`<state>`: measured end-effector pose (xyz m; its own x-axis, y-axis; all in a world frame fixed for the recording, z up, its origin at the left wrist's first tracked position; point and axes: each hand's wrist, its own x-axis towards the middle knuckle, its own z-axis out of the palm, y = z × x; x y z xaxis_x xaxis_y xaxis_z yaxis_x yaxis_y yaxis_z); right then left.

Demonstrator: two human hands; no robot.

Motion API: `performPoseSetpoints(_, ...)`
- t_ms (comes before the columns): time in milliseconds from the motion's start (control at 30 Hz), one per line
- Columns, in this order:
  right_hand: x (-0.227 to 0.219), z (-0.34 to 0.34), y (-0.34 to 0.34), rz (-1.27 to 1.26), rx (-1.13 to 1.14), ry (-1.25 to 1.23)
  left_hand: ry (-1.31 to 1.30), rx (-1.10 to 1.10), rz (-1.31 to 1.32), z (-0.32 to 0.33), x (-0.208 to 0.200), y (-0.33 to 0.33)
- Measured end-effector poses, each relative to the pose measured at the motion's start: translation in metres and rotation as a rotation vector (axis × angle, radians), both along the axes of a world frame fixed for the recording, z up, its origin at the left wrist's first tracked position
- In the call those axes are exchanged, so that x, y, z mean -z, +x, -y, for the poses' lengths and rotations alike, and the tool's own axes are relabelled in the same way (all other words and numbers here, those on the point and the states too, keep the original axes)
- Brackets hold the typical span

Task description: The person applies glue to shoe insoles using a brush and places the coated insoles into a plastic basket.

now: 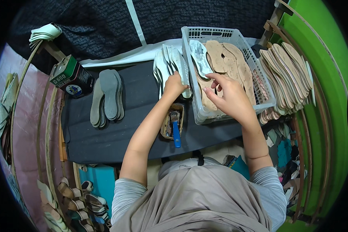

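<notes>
Stacks of white insoles lie on the dark table, toes and heels roughly lined up. My left hand is closed round the near part of the right stack, its thumb against the right edge. Over the white plastic crate, my right hand is open, thumb and forefinger apart. Its forefinger is at the near tip of a shiny white insole, which lies on tan insoles in the crate. Whether that finger touches it I cannot tell. A blue-handled brush rests in a glue-stained tub below my left hand.
Grey insoles lie in two piles at the left, beside a green and black tin. Many tan insoles lean stacked right of the crate. Wooden rails stand at the left side. Shoes sit low at the left.
</notes>
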<state>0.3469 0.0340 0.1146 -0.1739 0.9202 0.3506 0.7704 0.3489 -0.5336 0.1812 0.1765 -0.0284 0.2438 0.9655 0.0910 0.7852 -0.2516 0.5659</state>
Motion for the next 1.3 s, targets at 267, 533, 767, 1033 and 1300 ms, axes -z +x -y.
performPoseSetpoints(267,0.0,0.026,-0.017,-0.045,0.09,-0.019,-0.115,0.072,-0.003,-0.015,0.001,-0.026)
performPoseSetpoints(533,0.036,0.055,-0.031,0.157,-0.374,-0.174,-0.625,0.078,1.138,0.029,-0.037,-0.105)
performPoseSetpoints(767,0.065,0.081,-0.07,0.202,-0.335,-0.239,-0.56,0.147,1.552,0.113,-0.045,-0.171)
performPoseSetpoints(1033,0.107,0.075,-0.091,-0.044,-0.211,-0.039,-0.629,0.245,1.646,0.155,-0.034,-0.194)
performPoseSetpoints(1300,0.117,0.074,-0.13,-0.262,0.081,0.188,-0.752,0.33,1.664,0.159,-0.032,-0.209)
